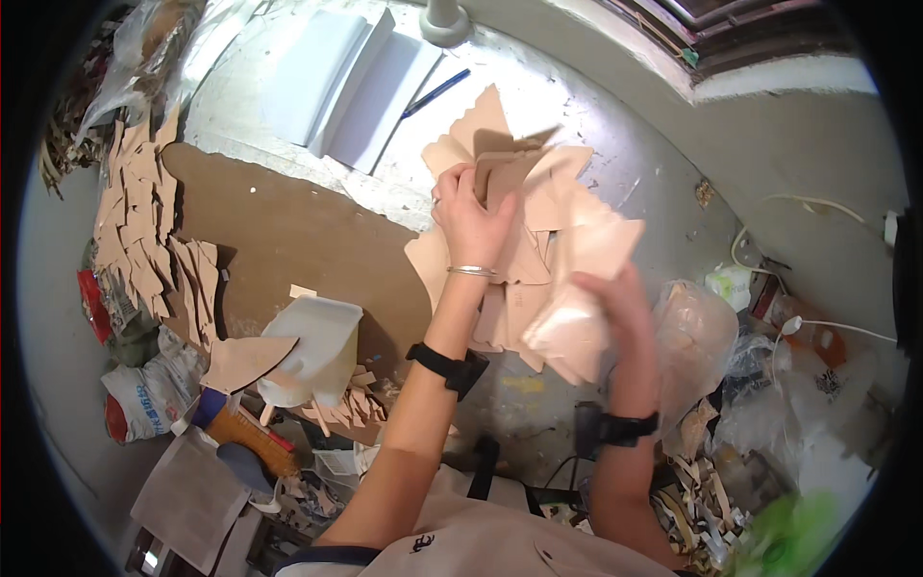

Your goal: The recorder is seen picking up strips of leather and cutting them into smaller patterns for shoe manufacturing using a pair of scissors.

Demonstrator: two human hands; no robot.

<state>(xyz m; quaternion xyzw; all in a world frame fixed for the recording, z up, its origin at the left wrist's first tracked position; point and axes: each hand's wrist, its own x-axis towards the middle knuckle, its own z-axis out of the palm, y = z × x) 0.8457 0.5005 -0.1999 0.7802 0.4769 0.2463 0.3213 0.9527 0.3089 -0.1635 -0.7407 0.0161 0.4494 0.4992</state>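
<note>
My left hand (471,223), with a silver bangle at the wrist, is closed on a small bundle of tan leather-like pieces (504,175), raised on edge above the table. My right hand (618,300), slightly blurred, is closed on the edge of a pale tan stack of similar pieces (573,322). More loose cut pieces (548,192) with wavy edges lie overlapping beneath and between both hands. Some of this pile is hidden by my left hand and forearm.
Rows of tan pieces (139,212) lie along the left edge beside a brown board (279,207). A pale container (312,341) stands on the board. White papers (332,82) and a blue pen (436,93) lie at the back. Plastic bags (694,337) and cords crowd the right.
</note>
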